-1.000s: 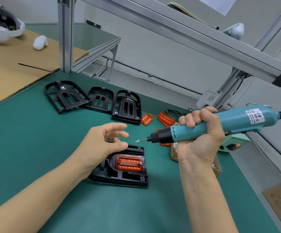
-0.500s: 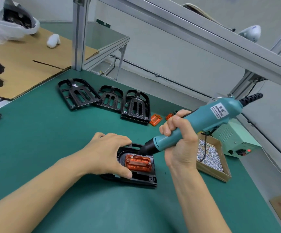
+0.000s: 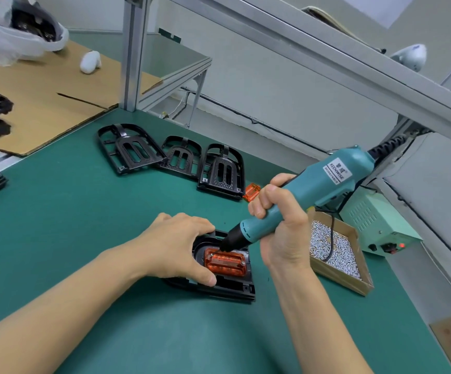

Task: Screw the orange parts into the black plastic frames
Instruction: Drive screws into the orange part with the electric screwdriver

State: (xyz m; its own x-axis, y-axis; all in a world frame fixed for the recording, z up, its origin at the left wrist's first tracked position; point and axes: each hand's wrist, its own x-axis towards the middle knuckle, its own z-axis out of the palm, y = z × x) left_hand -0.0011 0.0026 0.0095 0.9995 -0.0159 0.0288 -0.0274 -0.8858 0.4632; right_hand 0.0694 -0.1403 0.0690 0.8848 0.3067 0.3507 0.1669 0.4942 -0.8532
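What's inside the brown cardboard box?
The shallow brown cardboard box holds a heap of small silver screws; a black cable lies across them. The box's floor is covered.

L hand (image 3: 177, 247) grips black frame (image 3: 227, 288) toward worktop's (image 3: 57, 225) right edge, orange part (image 3: 225, 263) seated; R hand (image 3: 281, 233) holds teal screwdriver (image 3: 313, 195), bit on part's far-left corner.

Soft, even light is coming from overhead, keeping the green mat (image 3: 57, 225) bright. Only faint shadows are pooling under the left hand (image 3: 176, 247) and on the mat at the bottom of the frame. The orange part (image 3: 225, 263) is catching small glints. The wide lens is skewing the aluminium rail (image 3: 327, 66) at upper right, and the white bag (image 3: 3, 41) at upper left is looking washed out.
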